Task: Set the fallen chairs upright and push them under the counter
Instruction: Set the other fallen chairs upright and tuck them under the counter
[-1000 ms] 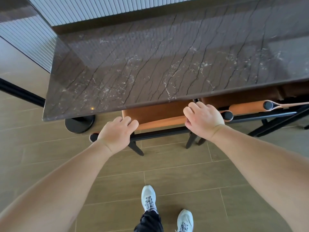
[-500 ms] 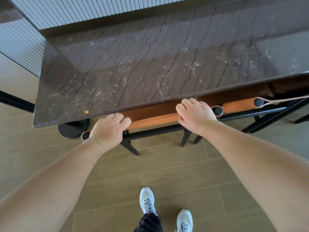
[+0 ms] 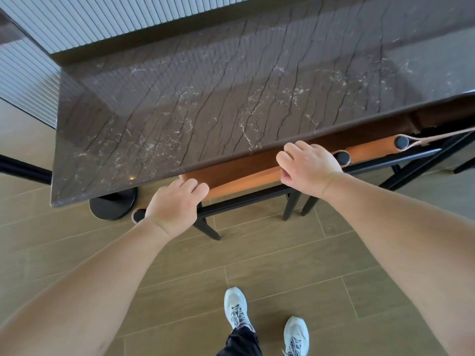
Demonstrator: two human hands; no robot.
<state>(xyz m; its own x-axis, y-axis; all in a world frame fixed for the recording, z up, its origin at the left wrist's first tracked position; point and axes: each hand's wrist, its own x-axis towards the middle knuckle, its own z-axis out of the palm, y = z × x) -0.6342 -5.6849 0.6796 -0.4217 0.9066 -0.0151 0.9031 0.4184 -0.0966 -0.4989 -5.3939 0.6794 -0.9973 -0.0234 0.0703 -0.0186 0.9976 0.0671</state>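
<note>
An upright chair (image 3: 239, 179) with a tan leather back roll and black frame stands tucked partly under the dark marble counter (image 3: 205, 98). My left hand (image 3: 174, 205) grips the left end of its back roll, fingers curled over the top. At the right end, my right hand (image 3: 307, 167) grips the same roll right at the counter's front edge. A second chair (image 3: 370, 149) of the same kind stands upright to the right, also under the counter. The seats of both are hidden by the countertop.
The counter's round black base (image 3: 113, 205) stands on the floor at the left, close to the chair's left end. Black chair legs (image 3: 291, 206) reach the wood-look tile floor (image 3: 282, 253). My feet (image 3: 267, 322) stand behind the chair. A ribbed wall (image 3: 77, 24) runs behind the counter.
Both hands have moved forward with the chair's back roll, which now lies closer under the counter's front edge. The grip of both hands is unchanged.
</note>
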